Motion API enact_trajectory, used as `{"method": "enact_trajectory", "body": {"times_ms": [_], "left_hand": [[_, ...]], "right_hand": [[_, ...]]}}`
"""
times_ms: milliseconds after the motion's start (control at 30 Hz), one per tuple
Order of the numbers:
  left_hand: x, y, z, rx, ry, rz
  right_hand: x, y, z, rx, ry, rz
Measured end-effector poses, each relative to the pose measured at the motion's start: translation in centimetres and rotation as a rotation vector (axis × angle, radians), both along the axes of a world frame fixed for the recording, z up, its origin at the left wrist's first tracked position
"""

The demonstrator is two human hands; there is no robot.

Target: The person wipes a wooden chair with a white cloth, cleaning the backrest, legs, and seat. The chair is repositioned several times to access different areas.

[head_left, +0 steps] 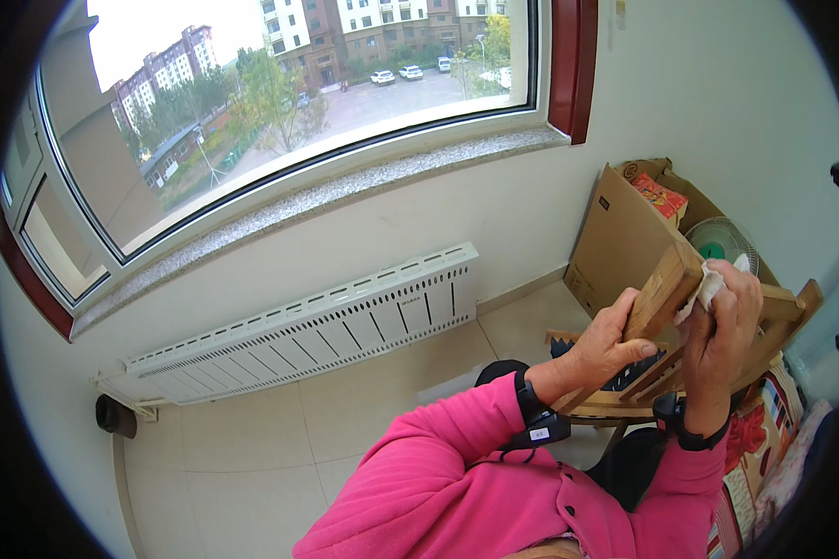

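A piece of wooden furniture, perhaps a chair or stool with slats, stands tilted in front of me, and its thick wooden bar [664,291] rises toward the box. My left hand [608,343] is closed around the lower side of that bar, thumb lying along it. At the bar's top end, my right hand [729,312] is closed on a crumpled white cloth [707,289], which lies against the wood. More slats and a curved rail [781,321] of the furniture show behind and below my right hand. My wrists hide part of it.
Behind the furniture stands an open cardboard box [608,244] with a red package [660,198] and a fan [718,244]. A white radiator [345,328] runs under the window's stone sill [345,203]. Patterned fabric [753,438] lies at the right. Tiles [242,433] cover the floor.
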State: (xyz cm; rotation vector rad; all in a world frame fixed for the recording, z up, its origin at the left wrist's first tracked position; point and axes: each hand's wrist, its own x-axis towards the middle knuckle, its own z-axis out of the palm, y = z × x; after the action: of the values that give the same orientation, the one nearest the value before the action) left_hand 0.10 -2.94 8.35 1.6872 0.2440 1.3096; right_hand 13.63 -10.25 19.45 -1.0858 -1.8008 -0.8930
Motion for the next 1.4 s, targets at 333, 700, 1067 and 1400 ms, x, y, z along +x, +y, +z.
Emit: {"method": "enact_trajectory", "body": {"times_ms": [333, 700, 1067, 1400], "left_hand": [[0.5, 2.9, 0.0, -0.094, -0.032, -0.059], [0.9, 3.4, -0.4, -0.136, -0.091, -0.115], [0.6, 2.1, -0.2, -0.038, -0.043, -0.029], [-1.0, 0.9, 1.6, -0.121, 0.051, -0.179]], "right_hand": [[9.6, 3.1, -0.4, -0.155, 0.370, 0.027], [15.4, 3.7, -3.6, 0.103, 0.389, -0.083], [18.6, 3.8, -3.7, 0.064, 0.506, -0.191], [21.1, 3.3, -5.2, 0.131, 0.576, -0.079]]}}
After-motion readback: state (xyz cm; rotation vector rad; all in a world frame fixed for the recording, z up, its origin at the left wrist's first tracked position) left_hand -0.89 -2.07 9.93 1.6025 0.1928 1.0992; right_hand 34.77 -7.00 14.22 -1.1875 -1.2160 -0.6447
